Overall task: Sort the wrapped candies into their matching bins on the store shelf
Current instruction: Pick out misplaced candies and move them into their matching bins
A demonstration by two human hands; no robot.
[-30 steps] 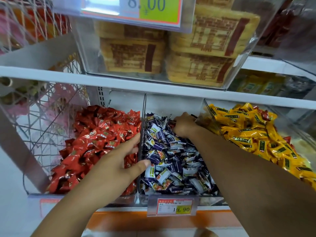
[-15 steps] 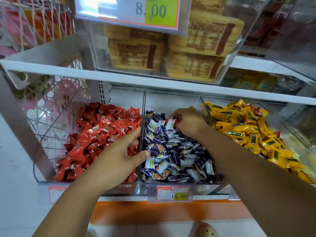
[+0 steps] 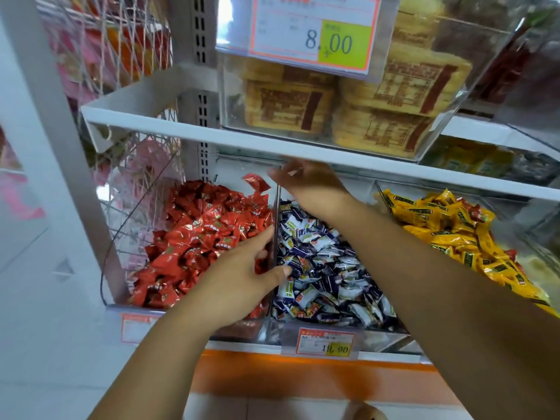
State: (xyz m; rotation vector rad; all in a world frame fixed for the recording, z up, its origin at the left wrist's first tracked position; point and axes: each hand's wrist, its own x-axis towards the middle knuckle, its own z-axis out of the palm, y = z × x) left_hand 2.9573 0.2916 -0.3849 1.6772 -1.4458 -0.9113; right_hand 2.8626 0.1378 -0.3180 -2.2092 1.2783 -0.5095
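Left of the right hand (image 3: 307,180) sits the red bin (image 3: 136,307), and a lone red candy (image 3: 256,182) hangs above it, just off blurred fingertips (image 3: 277,177); pinched or free, I cannot tell. Falling short, it could drop past the divider (image 3: 275,213) among the blue candies (image 3: 327,262). The left hand (image 3: 239,277), fingers spread, rests across that divider. Upper price tag (image 3: 315,31) reads 8.00; lower price tag (image 3: 325,344) ends .90.

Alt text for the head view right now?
Right hand reaches across the blue bin with a red candy at its fingertips, over the red bin; grip is blurred. Left hand rests open on the divider between them.
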